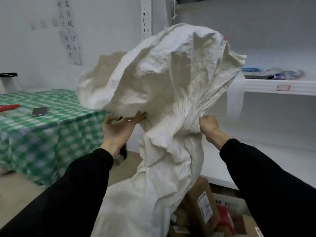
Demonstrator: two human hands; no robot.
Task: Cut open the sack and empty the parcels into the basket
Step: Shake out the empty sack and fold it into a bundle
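Observation:
A big white woven sack (162, 79) is held up in front of me, its bulky upper part raised and its lower part hanging down towards the bottom of the view. My right hand (207, 124) grips a bunched fold of the sack on its right side. On the left, my left hand (119, 129) is under the sack's bulge, fingers spread and touching the fabric. Below the sack lie parcels: a brown cardboard box (203, 202) with a label and a red packet (225, 218). The basket itself is hidden by the sack and my arms.
A table with a green checked cloth (42, 127) stands at the left, carrying a phone (40, 111) and a red object (9, 107). White shelving (280, 88) with small packets fills the right. Paper signs hang on the wall behind.

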